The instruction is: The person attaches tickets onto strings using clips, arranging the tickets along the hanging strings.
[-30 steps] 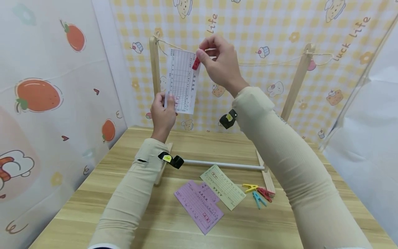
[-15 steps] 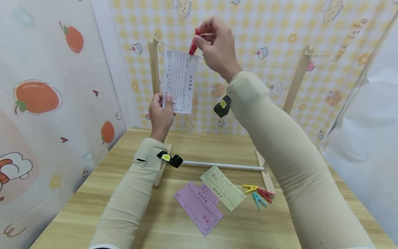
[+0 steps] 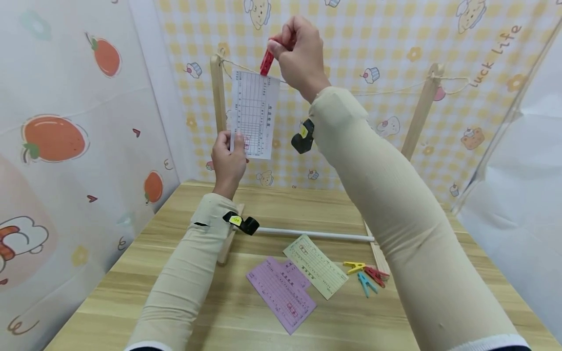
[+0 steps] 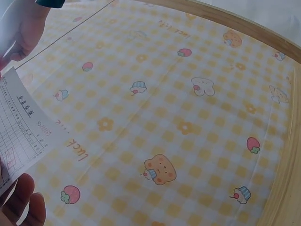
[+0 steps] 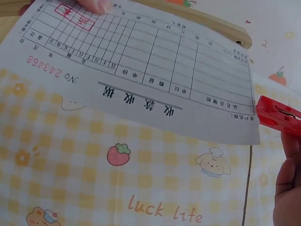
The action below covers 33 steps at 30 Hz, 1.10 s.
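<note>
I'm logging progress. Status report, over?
Left hand grips white slip. Right hand pinches red clip at white slip's top edge. No obstruction visible.

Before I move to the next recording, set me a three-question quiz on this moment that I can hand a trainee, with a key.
1. What does the right grip hold?
a) the purple slip
b) a red clip
c) the white rod

2. True or false: the left grip holds the white slip near its lower end.

3. Which clip lying on the table sits lowest in the head view?

Key:
1. b
2. True
3. The blue clip
</note>
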### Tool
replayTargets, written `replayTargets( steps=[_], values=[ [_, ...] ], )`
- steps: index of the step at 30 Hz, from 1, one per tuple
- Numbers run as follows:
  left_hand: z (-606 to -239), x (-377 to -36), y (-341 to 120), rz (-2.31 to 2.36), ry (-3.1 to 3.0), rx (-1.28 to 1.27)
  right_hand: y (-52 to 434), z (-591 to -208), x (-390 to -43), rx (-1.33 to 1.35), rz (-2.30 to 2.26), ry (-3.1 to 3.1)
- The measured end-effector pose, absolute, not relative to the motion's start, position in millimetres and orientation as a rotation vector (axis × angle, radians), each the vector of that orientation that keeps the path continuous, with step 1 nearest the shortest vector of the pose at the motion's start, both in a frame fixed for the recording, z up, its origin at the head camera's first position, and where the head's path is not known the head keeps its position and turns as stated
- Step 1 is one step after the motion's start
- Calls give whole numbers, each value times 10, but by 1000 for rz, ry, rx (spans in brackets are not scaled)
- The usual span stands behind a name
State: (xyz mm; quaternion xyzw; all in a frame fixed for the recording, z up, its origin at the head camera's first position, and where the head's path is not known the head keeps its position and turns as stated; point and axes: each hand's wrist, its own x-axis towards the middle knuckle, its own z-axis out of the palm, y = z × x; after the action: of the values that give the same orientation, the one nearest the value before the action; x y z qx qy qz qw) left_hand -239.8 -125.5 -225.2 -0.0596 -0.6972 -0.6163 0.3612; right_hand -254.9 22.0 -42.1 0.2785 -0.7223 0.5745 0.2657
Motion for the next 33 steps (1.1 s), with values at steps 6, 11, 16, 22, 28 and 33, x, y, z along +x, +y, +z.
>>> replayTargets(
  steps=[6, 11, 16, 22, 28, 33],
  values=[
    [-2254, -2419, -1260, -1597, -1792, -147, 181, -382, -2708, 734, 1483, -1997],
    [-2253, -2428, -1265, -1589, -1789, -157, 137, -375, -2764, 721, 1486, -2021],
    [-2255, -2431, -1267, -1573, -1804, -160, 118, -407, -2788, 685, 1494, -2055],
    [-2254, -2441, -1267, -1570, -1815, -161, 92, -433, -2833, 689, 1520, -2061],
    [-2245, -2424, -1264, -1572, -1814, -168, 50, -462, -2855, 703, 1511, -2057],
    [-2252, -2433, -1270, -1581, -1811, -179, 32, -491, -2860, 721, 1499, -2079]
  ],
)
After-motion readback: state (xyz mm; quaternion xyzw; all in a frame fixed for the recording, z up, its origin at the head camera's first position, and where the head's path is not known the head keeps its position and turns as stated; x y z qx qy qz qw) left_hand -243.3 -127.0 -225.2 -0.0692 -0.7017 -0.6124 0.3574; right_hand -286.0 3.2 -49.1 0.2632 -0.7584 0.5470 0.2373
